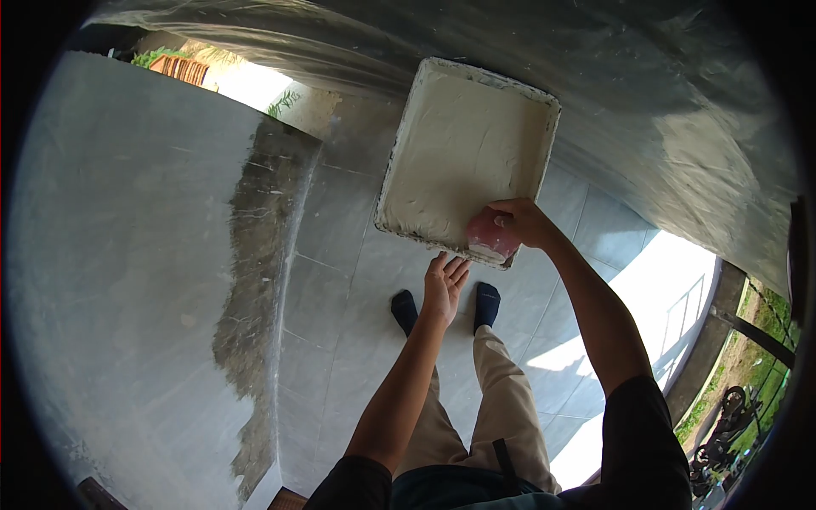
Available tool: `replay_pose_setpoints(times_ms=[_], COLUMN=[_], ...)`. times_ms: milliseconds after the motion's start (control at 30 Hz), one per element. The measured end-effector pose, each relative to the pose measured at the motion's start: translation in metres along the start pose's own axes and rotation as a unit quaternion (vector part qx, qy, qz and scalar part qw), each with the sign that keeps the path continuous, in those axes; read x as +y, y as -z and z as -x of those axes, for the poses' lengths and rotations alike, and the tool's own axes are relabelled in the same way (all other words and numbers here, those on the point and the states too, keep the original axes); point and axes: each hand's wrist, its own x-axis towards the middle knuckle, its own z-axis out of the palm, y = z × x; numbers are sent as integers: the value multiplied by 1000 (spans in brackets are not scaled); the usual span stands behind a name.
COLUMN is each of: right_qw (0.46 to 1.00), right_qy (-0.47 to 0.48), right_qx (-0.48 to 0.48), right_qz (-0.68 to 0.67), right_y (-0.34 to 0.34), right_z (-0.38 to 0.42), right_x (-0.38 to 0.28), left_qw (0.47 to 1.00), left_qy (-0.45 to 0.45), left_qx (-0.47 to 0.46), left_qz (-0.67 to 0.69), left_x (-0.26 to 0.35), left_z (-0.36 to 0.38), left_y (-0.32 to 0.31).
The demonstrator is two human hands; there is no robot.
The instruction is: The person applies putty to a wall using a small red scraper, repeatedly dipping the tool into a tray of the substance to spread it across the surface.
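head view, item: plaster tray (463, 136), long axis running away from the person, landmark; right hand (523, 223) at its near right corner, closed on a pink scraper (491, 235); left hand (445, 285) just below near rim, fingers open, holding nothing; scraper's working edge hidden against the rim.
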Motion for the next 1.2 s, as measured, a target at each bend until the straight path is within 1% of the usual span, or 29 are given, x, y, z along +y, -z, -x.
replay_pose_setpoints(times_ms=[100,167,200,233,267,300,333,367,400,467,500,533,600,633,667,733,767,800,867,900,933,967,1000,1033,1100,1133,1200], right_qw=[999,999,996,991,991,974,948,936,938,875,857,859,840,835,835,809,810,810,792,780,779,764,749,748,761,759,754], right_qy=[-14,-13,-29,-44,-34,-18,-1,8,23,59,43,60,85,99,118,157,162,182,196,212,225,236,246,261,274,284,304], right_qx=[9,17,6,-4,-3,-1,-2,-6,-6,2,-6,-11,-17,-19,-26,-36,-31,-39,-29,-33,-41,-46,-51,-59,-45,-51,-42], right_qz=[-30,-45,-87,-130,-127,-225,-319,-352,-347,-481,-514,-509,-536,-541,-537,-565,-562,-556,-578,-588,-584,-599,-613,-608,-586,-584,-581], right_y=[2,4,6,8,8,8,9,11,12,18,30,36,45,49,53,61,65,67,69,68,67,66,65,65,63,61,59], right_z=[6,7,6,5,4,2,0,-6,-11,-22,-17,-19,-27,-29,-30,-31,-29,-33,-37,-39,-44,-52,-55,-54,-49,-44,-35], right_x=[-4,-7,-9,-12,-15,-18,-22,-26,-34,-58,-88,-106,-145,-166,-188,-232,-257,-280,-323,-344,-363,-381,-401,-424,-470,-490,-529], left_qw=[1000,999,999,995,990,989,976,958,957,897,896,891,810,790,781,691,656,645,574,565,536,508,498,473,424,416,369], left_qy=[-9,-26,-33,-55,-78,-89,-117,-146,-160,-290,-316,-333,-433,-469,-487,-541,-565,-581,-643,-653,-667,-680,-689,-700,-714,-720,-729], left_qx=[-15,25,23,52,82,79,115,150,148,166,168,168,160,152,156,163,162,169,161,168,176,184,191,200,219,225,245], left_qz=[-19,-34,-32,-60,-86,-84,-142,-197,-193,-290,-264,-257,-361,-365,-359,-450,-474,-466,-482,-476,-486,-496,-490,-496,-512,-508,-522], left_x=[1,4,5,8,12,19,27,37,48,71,86,99,129,146,163,200,220,240,278,297,319,339,358,376,410,423,448], left_z=[0,-1,-2,-3,-4,-4,-2,0,3,10,19,23,28,34,40,66,81,91,114,128,143,159,177,195,228,243,271], left_y=[1,2,4,8,10,13,14,14,12,6,-3,-6,-8,-13,-17,-30,-36,-40,-42,-43,-44,-46,-45,-45,-42,-39,-35])
